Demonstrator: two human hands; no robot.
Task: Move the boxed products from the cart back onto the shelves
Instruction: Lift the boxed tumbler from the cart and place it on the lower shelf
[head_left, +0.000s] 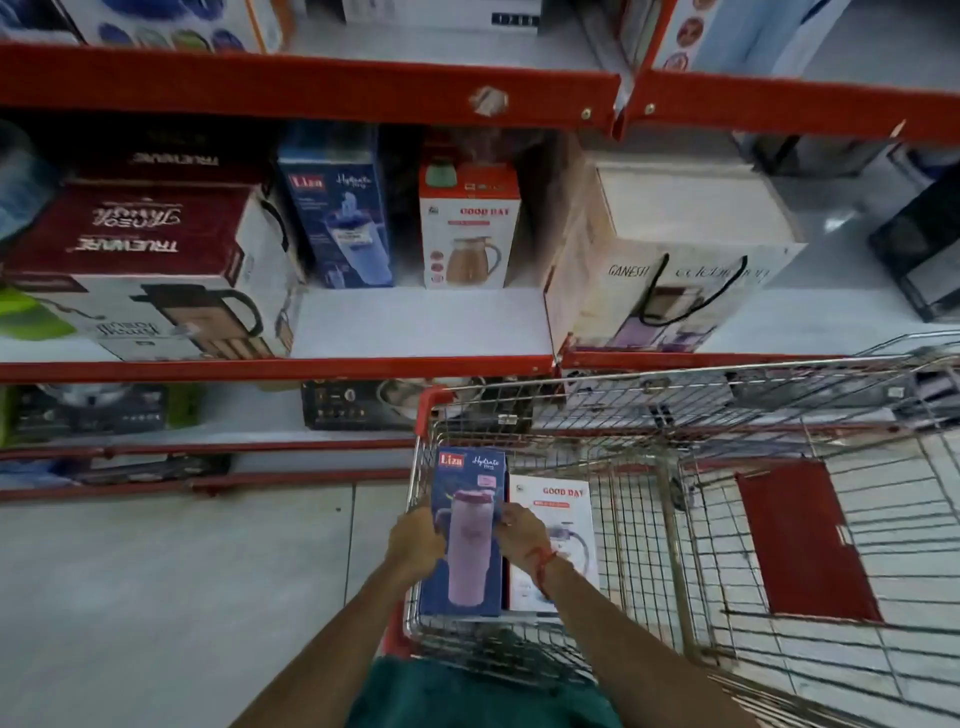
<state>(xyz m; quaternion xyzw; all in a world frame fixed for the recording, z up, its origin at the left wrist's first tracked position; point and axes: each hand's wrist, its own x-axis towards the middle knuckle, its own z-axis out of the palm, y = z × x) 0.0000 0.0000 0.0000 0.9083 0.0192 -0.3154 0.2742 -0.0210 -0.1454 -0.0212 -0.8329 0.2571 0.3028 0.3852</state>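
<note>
Head view, looking down into wire cart (675, 467) parked against red-edged shelving (311, 88).

Blue Liza box (467, 535) in cart's near-left corner, gripped on both long sides. Left hand (415, 543) on left edge, fingers wrapped round box side. Right hand (522, 530) on right edge, fingers clamped on box; red thread (543, 564) on that wrist. Whether box rests on the cart floor or is lifted clear: cannot tell.

White Good Day box (558, 545) lying flat just beside blue box, on its right, touching or nearly so.

Middle shelf: matching blue Liza box (337, 208) upright, white Good Day box (470, 228) upright beside it. Bare shelf space (415, 322) in front of both. Truewave box (135, 260) at left, Ganesh box (670, 270) at right.
</note>
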